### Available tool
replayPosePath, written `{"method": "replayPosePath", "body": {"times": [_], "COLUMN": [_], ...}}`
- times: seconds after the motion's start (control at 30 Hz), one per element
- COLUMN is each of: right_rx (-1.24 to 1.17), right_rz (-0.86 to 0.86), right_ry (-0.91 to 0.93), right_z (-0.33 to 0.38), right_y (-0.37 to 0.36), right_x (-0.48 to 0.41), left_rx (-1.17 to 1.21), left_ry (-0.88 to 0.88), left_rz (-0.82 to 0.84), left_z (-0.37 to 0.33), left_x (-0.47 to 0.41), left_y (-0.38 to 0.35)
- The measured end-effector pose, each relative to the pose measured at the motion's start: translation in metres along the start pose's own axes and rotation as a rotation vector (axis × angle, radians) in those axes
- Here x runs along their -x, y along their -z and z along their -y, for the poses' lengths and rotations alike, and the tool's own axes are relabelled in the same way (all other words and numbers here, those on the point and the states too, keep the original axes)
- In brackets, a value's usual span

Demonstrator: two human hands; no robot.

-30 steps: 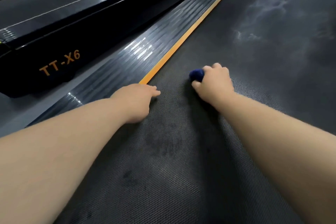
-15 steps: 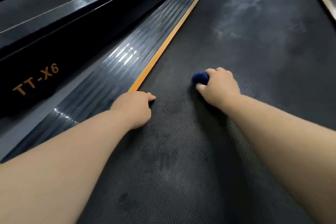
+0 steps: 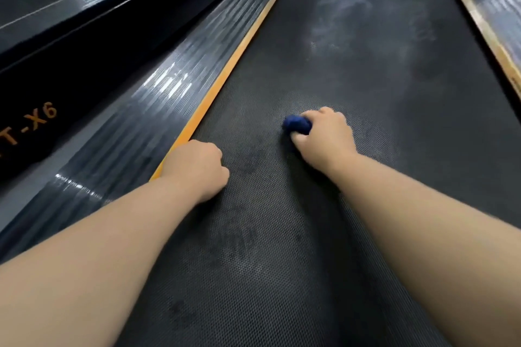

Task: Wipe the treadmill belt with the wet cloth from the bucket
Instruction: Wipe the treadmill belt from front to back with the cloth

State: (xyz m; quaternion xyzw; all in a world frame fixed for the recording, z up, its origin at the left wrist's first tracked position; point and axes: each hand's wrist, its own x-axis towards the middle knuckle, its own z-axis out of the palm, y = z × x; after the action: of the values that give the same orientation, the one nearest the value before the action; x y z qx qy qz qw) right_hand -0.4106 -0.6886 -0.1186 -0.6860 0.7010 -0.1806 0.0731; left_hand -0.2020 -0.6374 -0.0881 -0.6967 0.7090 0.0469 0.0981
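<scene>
The dark textured treadmill belt (image 3: 366,87) fills the middle of the view, with pale dusty smears further up and darker damp patches near me. My right hand (image 3: 324,135) presses a bunched dark blue cloth (image 3: 296,124) onto the belt near its centre; only a small part of the cloth shows past my fingers. My left hand (image 3: 196,169) rests as a closed fist on the belt's left edge, touching the orange strip, holding nothing.
An orange strip (image 3: 231,65) and a ribbed black side rail (image 3: 158,98) run along the belt's left. A second orange strip (image 3: 479,20) borders the right. A neighbouring black treadmill marked "TT-X6" (image 3: 31,121) stands to the left. No bucket is in view.
The view has swung right, revealing the belt's right edge. My right hand with the cloth slid slightly right along the belt. My left fingers curled into a fist.
</scene>
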Motion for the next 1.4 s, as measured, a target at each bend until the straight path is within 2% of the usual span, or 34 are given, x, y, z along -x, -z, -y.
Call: {"method": "replayPosePath", "body": {"times": [0.13, 0.23, 0.27, 0.33, 0.4, 0.43, 0.53, 0.63, 0.7, 0.77, 0.83, 0.87, 0.93, 1.0, 1.1, 1.17, 1.27, 1.33, 1.4], "right_rx": [-0.213, -0.126, -0.078, -0.024, -0.067, -0.081, -0.104, -0.159, -0.066, 0.030, 0.041, 0.045, 0.073, 0.047, -0.066, -0.207, -0.370, -0.215, -0.029], "right_rz": [0.111, 0.193, 0.176, 0.072, 0.008, 0.012, 0.046, 0.097, 0.128, 0.074, 0.020, 0.008, 0.021, 0.041, 0.201, 0.309, 0.251, 0.163, 0.159], "right_ry": [0.275, 0.423, 0.395, 0.182, -0.059, -0.096, 0.080, 0.323, 0.366, 0.201, -0.024, -0.078, -0.057, 0.070, 0.171, 0.133, 0.000, -0.106, -0.239], "right_z": [0.013, 0.009, 0.005, -0.009, -0.023, -0.025, -0.017, -0.012, -0.021, -0.032, -0.039, -0.041, -0.037, -0.028, -0.024, -0.028, -0.055, -0.084, -0.114], "right_y": [0.002, 0.010, 0.010, 0.010, 0.011, 0.009, 0.005, 0.011, 0.015, 0.014, 0.018, 0.018, 0.014, 0.013, 0.031, 0.055, 0.079, 0.086, 0.086], "right_x": [0.071, 0.077, 0.062, 0.022, -0.010, -0.012, 0.028, 0.086, 0.075, 0.035, 0.001, -0.006, 0.007, 0.042, 0.081, 0.089, 0.099, 0.105, 0.111], "left_rx": [-0.035, -0.057, -0.049, -0.006, 0.038, 0.059, 0.103, -0.035, -0.101, -0.099, -0.091, -0.101, -0.125, -0.146, -0.064, 0.158, 0.397, 0.348, 0.257], "left_ry": [-0.008, -0.005, -0.003, -0.017, -0.105, -0.164, -0.182, -0.175, -0.203, -0.218, -0.207, -0.206, -0.205, -0.191, -0.159, -0.186, -0.383, -0.455, -0.424], "left_rz": [0.014, 0.035, 0.047, 0.071, 0.072, 0.052, 0.036, 0.059, 0.064, 0.086, 0.106, 0.103, 0.092, 0.100, 0.127, 0.096, -0.045, -0.059, -0.054], "left_z": [0.000, -0.001, -0.002, -0.005, -0.010, -0.013, -0.019, -0.028, -0.029, -0.028, -0.026, -0.026, -0.029, -0.033, -0.037, -0.048, -0.091, -0.124, -0.142], "left_x": [0.000, 0.002, 0.003, 0.005, 0.005, 0.003, -0.004, -0.006, -0.004, -0.003, -0.002, -0.003, -0.005, -0.005, -0.003, 0.004, 0.028, 0.037, 0.030], "left_y": [-0.001, 0.002, 0.003, 0.005, 0.006, 0.006, 0.007, 0.007, 0.005, 0.002, 0.000, 0.000, 0.001, 0.002, 0.006, 0.011, 0.017, 0.012, 0.001]}}
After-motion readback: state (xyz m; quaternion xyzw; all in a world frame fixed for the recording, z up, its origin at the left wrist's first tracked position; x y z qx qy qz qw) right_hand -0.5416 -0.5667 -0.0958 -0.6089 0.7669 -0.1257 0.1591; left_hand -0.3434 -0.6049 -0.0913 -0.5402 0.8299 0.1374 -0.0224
